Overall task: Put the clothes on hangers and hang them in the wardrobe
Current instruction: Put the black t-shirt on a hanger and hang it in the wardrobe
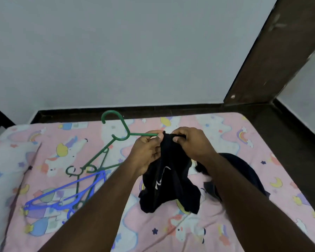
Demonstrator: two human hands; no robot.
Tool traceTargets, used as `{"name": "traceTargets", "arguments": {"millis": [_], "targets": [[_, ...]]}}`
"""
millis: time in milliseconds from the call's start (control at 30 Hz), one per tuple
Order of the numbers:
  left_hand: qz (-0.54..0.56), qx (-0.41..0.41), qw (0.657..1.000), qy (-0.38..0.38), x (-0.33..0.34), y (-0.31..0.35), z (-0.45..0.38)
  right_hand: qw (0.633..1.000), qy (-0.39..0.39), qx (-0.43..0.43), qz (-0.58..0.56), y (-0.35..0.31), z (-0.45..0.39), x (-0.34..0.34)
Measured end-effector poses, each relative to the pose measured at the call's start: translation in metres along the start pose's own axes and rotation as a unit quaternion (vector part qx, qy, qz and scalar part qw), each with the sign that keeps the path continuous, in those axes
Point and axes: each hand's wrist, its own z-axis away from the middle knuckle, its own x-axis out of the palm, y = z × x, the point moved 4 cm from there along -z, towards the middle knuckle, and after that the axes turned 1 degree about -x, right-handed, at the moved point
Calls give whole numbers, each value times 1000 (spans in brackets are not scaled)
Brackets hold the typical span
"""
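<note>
Centre frame: left hand (147, 154) grips the green hanger (116, 135) arm and black garment (168, 182); right hand (187, 142) pinches the neck edge — likely stretching it to admit the hanger. Spare hangers (65, 193) lie lower left on the bed (244, 139) — within reach.

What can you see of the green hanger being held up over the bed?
The green plastic hanger has a curved hook pointing up and left, thin arms and a lower bar. It is tilted, lifted above the pink patterned bedsheet. One arm disappears into the black garment; the left hand grips it there.
</note>
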Motion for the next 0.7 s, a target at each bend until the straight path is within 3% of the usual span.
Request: {"name": "traceTargets", "arguments": {"millis": [200,433,600,700], "targets": [[-206,93,974,-31,-6,47,39,997,75,-21,-12,-46,22,-33],[-264,215,936,94,-7,75,55,984,174,-9,-38,-68,46,-63],[-159,255,948,105,6,99,71,982,181,0,-47,-74,62,-72],[-24,207,973,100,16,108,77,982,180,-5,-59,-77,69,-72]]}}
